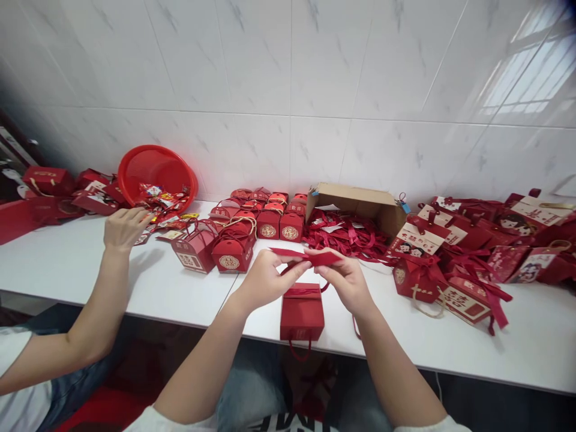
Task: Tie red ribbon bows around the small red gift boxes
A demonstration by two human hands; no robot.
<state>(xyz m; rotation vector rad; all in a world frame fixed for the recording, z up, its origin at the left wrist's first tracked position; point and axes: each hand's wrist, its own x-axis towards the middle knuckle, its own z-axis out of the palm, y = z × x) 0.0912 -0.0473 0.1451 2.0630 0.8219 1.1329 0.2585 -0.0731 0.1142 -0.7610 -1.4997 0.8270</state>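
Note:
My left hand point(266, 281) and my right hand point(347, 282) are close together above the table's front edge. Between thumbs and fingers, both pinch a flat red ribbon point(326, 258), stretched across from one hand to the other. Just below them, a small red gift box point(302, 315) with cord handles lies on the white table, one cord hanging over the edge. Behind my hands, a cardboard carton point(360, 193) on its side spills a tangle of red ribbons point(344, 233) with a few white slips among them.
On the left, a co-worker's hand point(125, 229) is over wrapped sweets near a tilted red basin point(157, 157). Rows of red boxes point(234, 245) stand left of the carton. Decorated boxes with bows point(468, 294) are piled at the right. A tiled wall point(270, 72) closes off the back.

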